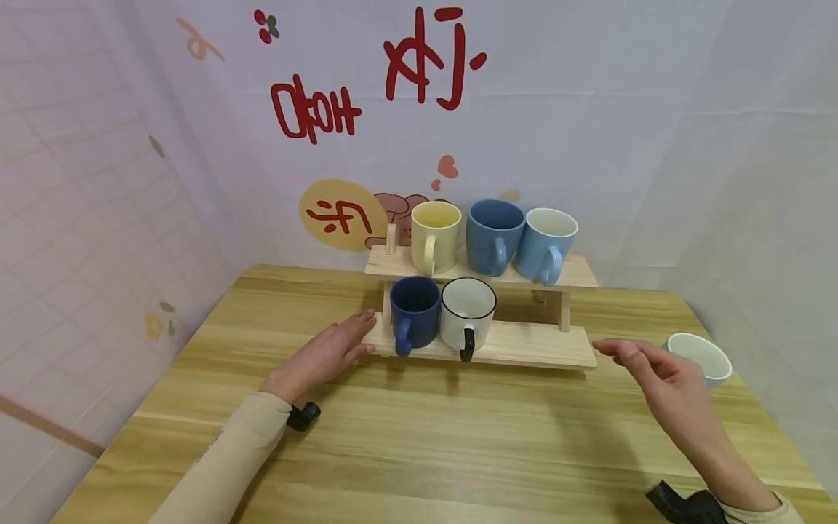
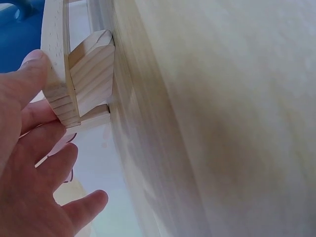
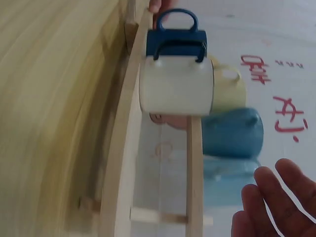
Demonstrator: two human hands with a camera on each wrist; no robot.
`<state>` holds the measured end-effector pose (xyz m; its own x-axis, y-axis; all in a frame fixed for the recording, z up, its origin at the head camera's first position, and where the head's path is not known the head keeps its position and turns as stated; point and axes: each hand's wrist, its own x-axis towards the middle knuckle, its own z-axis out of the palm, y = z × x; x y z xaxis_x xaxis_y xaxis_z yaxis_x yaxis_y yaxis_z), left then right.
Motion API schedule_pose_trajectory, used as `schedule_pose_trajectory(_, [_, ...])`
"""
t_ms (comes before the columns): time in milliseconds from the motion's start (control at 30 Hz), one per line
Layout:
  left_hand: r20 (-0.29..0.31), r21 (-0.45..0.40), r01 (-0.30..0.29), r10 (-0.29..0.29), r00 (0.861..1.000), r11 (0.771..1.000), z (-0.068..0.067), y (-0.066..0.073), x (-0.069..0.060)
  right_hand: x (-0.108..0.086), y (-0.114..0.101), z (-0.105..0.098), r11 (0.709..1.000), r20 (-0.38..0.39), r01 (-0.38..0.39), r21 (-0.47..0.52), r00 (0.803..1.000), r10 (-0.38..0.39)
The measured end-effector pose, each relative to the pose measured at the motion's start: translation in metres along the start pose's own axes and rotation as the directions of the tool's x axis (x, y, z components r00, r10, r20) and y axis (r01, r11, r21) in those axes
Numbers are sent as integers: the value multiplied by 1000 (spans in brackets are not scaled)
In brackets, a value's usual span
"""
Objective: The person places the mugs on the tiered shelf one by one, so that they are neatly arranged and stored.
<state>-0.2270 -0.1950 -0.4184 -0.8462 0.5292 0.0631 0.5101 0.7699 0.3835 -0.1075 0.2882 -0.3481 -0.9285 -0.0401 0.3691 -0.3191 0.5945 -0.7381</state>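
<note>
A two-tier wooden rack (image 1: 537,346) stands on the table. My left hand (image 1: 327,353) touches the left end of its lower board, fingers fairly straight; in the left wrist view the thumb (image 2: 33,71) lies against the board's end. Near the right end of that board is my right hand (image 1: 668,386), fingers loosely bent and holding nothing. The lower board carries a dark blue mug (image 1: 419,313) and a white mug (image 1: 465,320) with black rim and handle. On the upper board are a yellow mug (image 1: 445,244), a blue mug (image 1: 487,236) and a light blue mug (image 1: 540,247).
Partly hidden behind my right hand, a pale blue cup (image 1: 703,356) with a white inside stands on the wooden table (image 1: 419,451). A white cloth (image 1: 589,94) with red characters hangs behind the rack, and cloth also lines the left side.
</note>
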Motion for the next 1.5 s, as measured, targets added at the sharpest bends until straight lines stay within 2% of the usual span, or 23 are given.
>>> schedule_pose_trajectory(300, [9, -3, -1, 1, 1000, 1000, 0, -1, -1, -17, 24, -48, 990, 22, -106, -92, 994, 109])
schedule_pose_trajectory(533, [7, -3, -2, 2, 1000, 1000, -1, -1, 1, -32, 48, -73, 985, -41, -149, -82, 988, 146])
schedule_pose_trajectory(633, [4, -10, -6, 6, 1000, 1000, -1, -1, 1, -37, 58, -81, 990, -74, -127, -61, 990, 122])
schedule_pose_trajectory(733, [2, -15, -11, 11, 1000, 1000, -1, -2, 1, -41, 70, -87, 998, -110, -63, 9, 992, 64])
schedule_pose_trajectory(800, [3, -18, -7, 7, 1000, 1000, 0, -3, 1, -43, 78, -90, 994, -133, -8, 107, 991, 23])
schedule_pose_trajectory(867, [3, -18, -8, 8, 1000, 1000, 1, -4, 1, -45, 87, -93, 972, -147, 42, 230, 989, -8])
schedule_pose_trajectory(967, [1, -19, -8, 8, 1000, 1000, 1, -4, 0, -49, 98, -96, 919, -161, 99, 380, 986, -40])
schedule_pose_trajectory(1000, [-1, -16, -10, 10, 1000, 1000, 1, -4, 0, -51, 102, -97, 911, -165, 107, 398, 985, -44])
schedule_pose_trajectory(1067, [-4, -13, -10, 10, 1000, 1000, 1, -4, 0, -55, 108, -100, 915, -157, 102, 390, 987, -43])
schedule_pose_trajectory(1133, [-5, -13, -6, 6, 1000, 1000, 2, -4, -1, -59, 114, -102, 929, -137, 67, 364, 990, -18])
schedule_pose_trajectory(1267, [-3, -12, -3, 3, 1000, 1000, 1, -4, -1, -69, 125, -105, 945, -44, -72, 320, 995, 91])
schedule_pose_trajectory(1367, [-1, -9, -9, 9, 1000, 1000, 0, -3, -1, -74, 131, -105, 947, 44, -196, 256, 981, 191])
schedule_pose_trajectory(1500, [0, -1, -16, 16, 1000, 1000, 0, -3, -1, -75, 135, -105, 961, 133, -254, 106, 962, 240])
